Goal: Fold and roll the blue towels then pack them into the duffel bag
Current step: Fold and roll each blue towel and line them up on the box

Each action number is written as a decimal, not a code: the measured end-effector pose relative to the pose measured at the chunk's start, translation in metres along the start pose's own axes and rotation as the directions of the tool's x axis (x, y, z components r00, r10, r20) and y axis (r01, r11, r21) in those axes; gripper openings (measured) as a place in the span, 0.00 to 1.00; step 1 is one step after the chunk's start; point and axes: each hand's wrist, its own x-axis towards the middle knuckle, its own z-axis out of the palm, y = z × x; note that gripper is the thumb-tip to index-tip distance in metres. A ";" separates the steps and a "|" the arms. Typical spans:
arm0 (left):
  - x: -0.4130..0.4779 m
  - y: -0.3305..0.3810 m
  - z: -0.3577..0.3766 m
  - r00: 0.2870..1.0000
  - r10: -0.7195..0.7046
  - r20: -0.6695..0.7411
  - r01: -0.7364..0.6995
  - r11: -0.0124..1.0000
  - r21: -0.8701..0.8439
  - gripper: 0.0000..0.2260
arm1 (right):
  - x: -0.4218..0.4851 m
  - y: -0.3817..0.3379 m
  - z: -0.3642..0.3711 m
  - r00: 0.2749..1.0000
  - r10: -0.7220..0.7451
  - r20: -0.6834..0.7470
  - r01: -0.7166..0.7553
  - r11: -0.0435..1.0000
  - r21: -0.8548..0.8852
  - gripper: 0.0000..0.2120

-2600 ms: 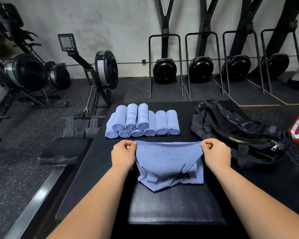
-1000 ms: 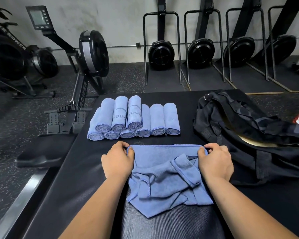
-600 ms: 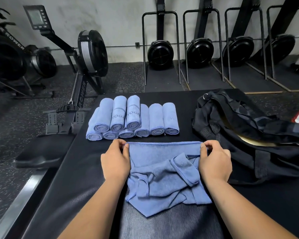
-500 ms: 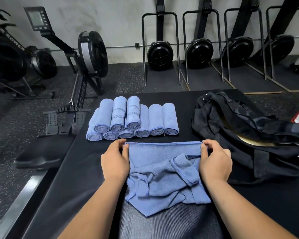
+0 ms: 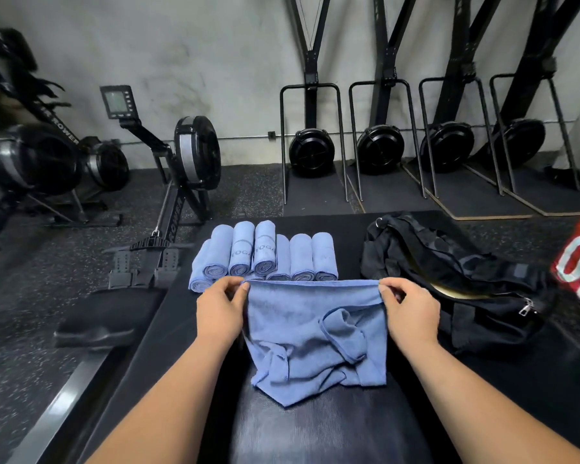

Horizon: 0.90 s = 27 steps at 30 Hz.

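While both forearms reach forward from the lower corners of the view, the left hand (image 5: pixel 220 309) and the right hand (image 5: pixel 412 313) each pinch one top corner of the loose blue towel (image 5: pixel 315 333) between thumb and forefinger, backs of the hands up and the remaining fingers curled underneath. The towel's top edge is drawn straight between the two hands. Below it the cloth lies crumpled on the black padded surface (image 5: pixel 349 229), a lower corner pointing toward the person. Just beyond the held edge sit the rolled towels (image 5: pixel 265 256), side by side with their ends facing the person and three resting on top of the row. To their right, on the same surface, lies the black duffel bag (image 5: pixel 449 279), its zip open, near the right hand. A rowing machine (image 5: pixel 195 155) stands on the floor at left.
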 end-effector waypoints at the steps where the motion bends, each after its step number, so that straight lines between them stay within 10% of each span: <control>1: -0.001 0.006 -0.007 1.000 0.013 0.004 -0.013 1.000 0.003 0.03 | 0.001 -0.005 -0.009 0.999 -0.041 0.017 0.041 0.999 -0.028 0.03; 11: -0.018 0.081 -0.102 0.986 0.169 0.006 -0.169 0.985 0.024 0.02 | 0.010 -0.080 -0.110 0.936 -0.316 0.156 0.346 0.904 -0.250 0.06; 27: -0.033 0.181 -0.211 0.924 0.370 -0.094 -0.363 0.928 0.085 0.02 | 0.010 -0.199 -0.211 0.917 -0.398 0.019 0.395 0.901 -0.177 0.06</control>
